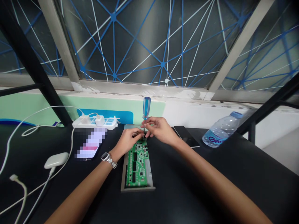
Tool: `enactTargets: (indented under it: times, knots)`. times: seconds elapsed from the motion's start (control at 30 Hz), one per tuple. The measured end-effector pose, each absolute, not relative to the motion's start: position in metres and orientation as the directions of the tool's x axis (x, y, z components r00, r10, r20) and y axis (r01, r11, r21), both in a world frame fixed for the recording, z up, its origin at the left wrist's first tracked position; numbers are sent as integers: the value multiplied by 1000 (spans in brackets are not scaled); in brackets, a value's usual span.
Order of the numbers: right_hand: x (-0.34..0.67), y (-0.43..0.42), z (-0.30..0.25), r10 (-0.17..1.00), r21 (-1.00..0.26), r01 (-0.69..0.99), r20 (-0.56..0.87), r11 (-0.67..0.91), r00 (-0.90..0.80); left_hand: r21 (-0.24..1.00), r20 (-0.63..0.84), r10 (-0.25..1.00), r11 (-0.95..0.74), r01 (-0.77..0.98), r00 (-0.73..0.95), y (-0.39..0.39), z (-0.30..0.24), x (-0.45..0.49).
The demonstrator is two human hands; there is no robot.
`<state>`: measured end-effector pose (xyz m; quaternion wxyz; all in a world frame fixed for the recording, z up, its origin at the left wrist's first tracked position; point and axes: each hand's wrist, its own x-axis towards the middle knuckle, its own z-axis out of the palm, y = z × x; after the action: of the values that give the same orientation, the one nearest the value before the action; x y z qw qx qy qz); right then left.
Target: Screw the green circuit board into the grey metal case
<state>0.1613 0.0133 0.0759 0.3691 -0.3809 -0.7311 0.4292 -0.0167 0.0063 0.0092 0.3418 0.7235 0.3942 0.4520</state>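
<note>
Fingertips of the right hand pinched together around the thin steel shaft of the screwdriver, just under its blue see-through handle. Screwdriver upright, tilted a touch, tip down at the far end of the circuit board. Fingers of the left hand curled and pressed together at the foot of the same shaft, right against the right hand's fingertips; whether closed on the shaft itself or on something small beside the tip, cannot tell. Silver wristwatch on the left wrist. Both forearms bare, reaching in from the near edge and meeting over the board. Board green, long and narrow, lying flat inside a shallow grey metal case, with dark chips in a row along its left side. Case flat on the black table, near end towards the person. To the left of the case, a phone with its screen blurred, a white power strip behind it with plugs in it, and a white rounded charger with white cables trailing off the near left. To the right of the hands, a dark flat tablet, and beyond that a clear water bottle with a blue cap, lying on its side. Behind everything, a window crossed with blue and white lines.
</note>
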Motion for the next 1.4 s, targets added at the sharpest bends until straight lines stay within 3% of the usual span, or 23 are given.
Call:
enactTargets:
  times: [0.33, 0.63, 0.8, 1.03, 1.27, 1.4]
  knots:
    - [151, 9, 67, 874, -923, 183, 237, 339, -425, 816, 418, 850, -506, 279, 321, 16, 1, -8]
    - [155, 16, 63, 901, -841, 357, 302, 406, -311, 877, 359, 883, -430, 213, 303, 14, 1, -3]
    - [161, 19, 65, 882, -879, 269, 280, 394, -380, 906, 344, 887, -400, 139, 308, 5, 8, -11]
    - [161, 18, 66, 854, -913, 194, 237, 359, -464, 869, 382, 879, -447, 213, 286, 6, 8, -17]
    - [156, 11, 74, 840, -977, 81, 124, 195, -528, 853, 410, 861, -478, 207, 300, 14, -1, -10]
    - [150, 11, 68, 852, -980, 45, 144, 193, -503, 828, 401, 850, -496, 263, 342, 16, -2, -7]
